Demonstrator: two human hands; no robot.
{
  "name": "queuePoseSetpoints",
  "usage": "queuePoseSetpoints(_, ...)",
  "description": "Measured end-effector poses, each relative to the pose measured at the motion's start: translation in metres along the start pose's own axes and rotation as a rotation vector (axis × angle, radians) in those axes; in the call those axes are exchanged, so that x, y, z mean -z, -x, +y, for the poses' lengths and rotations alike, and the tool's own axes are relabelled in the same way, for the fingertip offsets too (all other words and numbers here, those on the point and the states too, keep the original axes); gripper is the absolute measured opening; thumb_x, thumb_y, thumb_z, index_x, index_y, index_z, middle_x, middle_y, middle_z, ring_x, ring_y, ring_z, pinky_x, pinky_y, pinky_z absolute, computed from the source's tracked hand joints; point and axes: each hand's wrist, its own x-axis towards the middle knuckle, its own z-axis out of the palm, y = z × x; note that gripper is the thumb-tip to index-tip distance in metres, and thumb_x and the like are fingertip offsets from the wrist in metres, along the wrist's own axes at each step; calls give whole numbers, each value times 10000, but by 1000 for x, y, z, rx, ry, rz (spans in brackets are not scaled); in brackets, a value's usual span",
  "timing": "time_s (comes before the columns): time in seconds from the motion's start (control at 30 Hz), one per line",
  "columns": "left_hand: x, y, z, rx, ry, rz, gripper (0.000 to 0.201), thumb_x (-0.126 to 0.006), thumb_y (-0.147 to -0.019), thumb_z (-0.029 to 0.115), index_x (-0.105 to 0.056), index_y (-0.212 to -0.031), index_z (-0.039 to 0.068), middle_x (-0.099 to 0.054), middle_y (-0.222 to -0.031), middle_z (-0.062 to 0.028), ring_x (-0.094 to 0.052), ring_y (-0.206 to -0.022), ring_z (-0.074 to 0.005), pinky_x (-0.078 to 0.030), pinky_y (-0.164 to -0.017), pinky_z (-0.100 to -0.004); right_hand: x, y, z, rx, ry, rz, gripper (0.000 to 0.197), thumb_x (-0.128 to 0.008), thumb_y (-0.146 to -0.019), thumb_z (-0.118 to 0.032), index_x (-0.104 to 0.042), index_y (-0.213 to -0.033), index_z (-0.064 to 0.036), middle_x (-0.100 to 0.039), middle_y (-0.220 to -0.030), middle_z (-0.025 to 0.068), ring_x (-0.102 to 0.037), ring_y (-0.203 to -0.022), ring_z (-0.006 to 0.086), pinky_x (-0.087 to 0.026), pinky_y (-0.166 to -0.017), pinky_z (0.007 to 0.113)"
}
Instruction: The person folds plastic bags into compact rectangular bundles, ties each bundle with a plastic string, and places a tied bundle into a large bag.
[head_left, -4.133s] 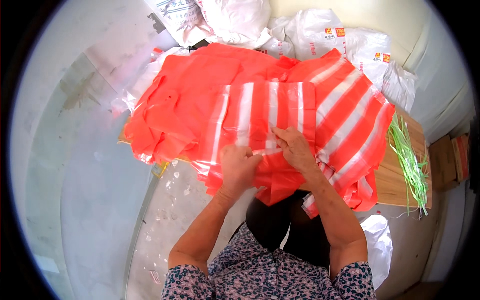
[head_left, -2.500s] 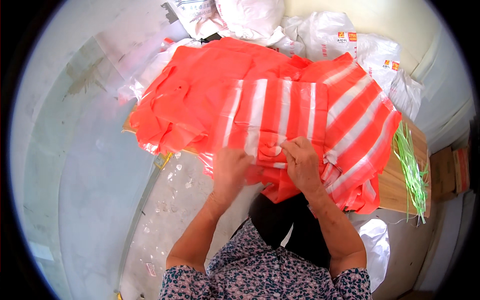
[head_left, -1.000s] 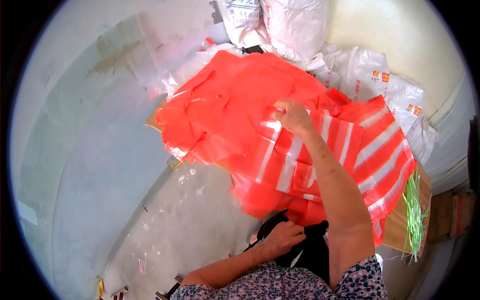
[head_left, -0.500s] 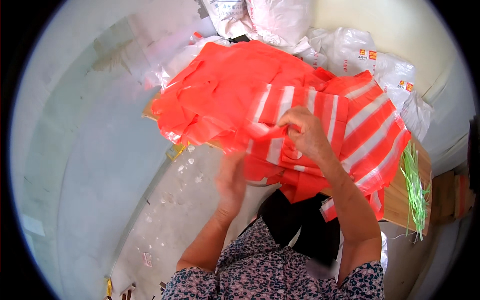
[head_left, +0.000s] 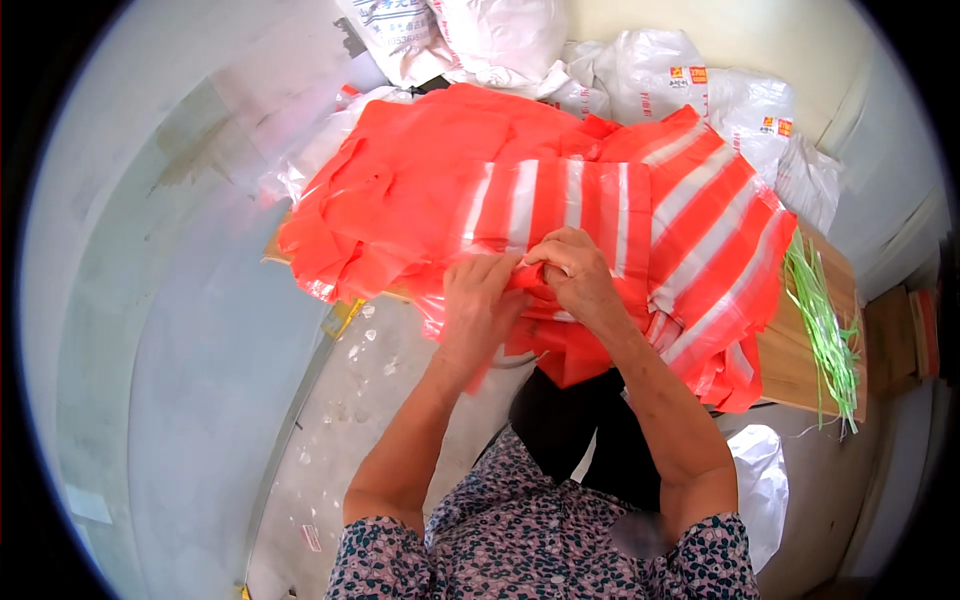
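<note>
A broad heap of thin red plastic bags [head_left: 400, 170] covers the table in front of me, and to its right lie stacks of red bags with white stripes [head_left: 690, 230]. At the near edge of the striped stack, my left hand [head_left: 482, 300] and my right hand [head_left: 575, 272] come together. Both are closed on a gathered, rolled-up part of a red plastic bag [head_left: 528, 276]. Part of that bag hangs below my left hand. Some fingertips are hidden behind the bunched film.
A bundle of green plastic strips [head_left: 822, 325] lies at the wooden table's [head_left: 785, 365] right end. Stuffed white sacks [head_left: 500, 40] stand behind the heap. On the floor at right rests a white plastic bag [head_left: 758, 490]; a pale wall [head_left: 200, 330] rises at left.
My left hand, blurred and lower before, has moved up and right to the bag beside my right hand. The whole view has shifted slightly.
</note>
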Motion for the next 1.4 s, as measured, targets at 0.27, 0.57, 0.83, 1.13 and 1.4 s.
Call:
queuePoseSetpoints(0.27, -19, -10, -5, 213, 240, 142, 219, -682, -679, -11, -685, -887, 56, -606, -750, -71, -569, -774, -242, -444, -689, -347, 23, 12, 21, -32, 99, -77, 259, -618, -681, 82, -614, -916, -26, -580, -887, 111, -556, -857, 294, -459, -754, 361)
queuePoseSetpoints(0.57, -32, 0, -1, 339, 224, 247, 155, -668, -726, -10, -643, -870, 43, -600, -802, -85, -569, -744, -241, -468, -638, -340, 14, 32, 23, 143, 431, -132, 88, -583, -729, -83, -615, -811, -92, -513, -788, 80, -530, -781, 277, -417, -675, 399)
queuePoseSetpoints(0.83, -35, 1, 2, 432, 346, 304, 133, -656, -718, -28, -600, -816, 42, -581, -769, -67, -542, -696, -191, -450, -616, -302, 9, 32, 12, 175, 475, -147, 168, -652, -687, -56, -612, -850, -71, -510, -849, 74, -515, -830, 257, -402, -724, 375)
queuePoseSetpoints(1.13, -35, -1, 2, 527, 435, 342, 132, -673, -734, -20, -597, -820, 42, -575, -781, -50, -523, -689, -164, -438, -617, -282, 6, 22, 37, 47, 279, 22, 80, -626, -701, -34, -599, -777, -31, -572, -799, 127, -559, -779, 303, -437, -686, 404)
queuePoseSetpoints(1.4, -42, 2, 3, 150, 93, 305, 175, -639, -678, -61, -577, -796, 51, -568, -761, -68, -544, -702, -223, -449, -611, -317, 18, -21, 49, -205, 311, 55, 99, -592, -751, -92, -609, -766, 4, -595, -771, 163, -579, -781, 330, -468, -707, 402)
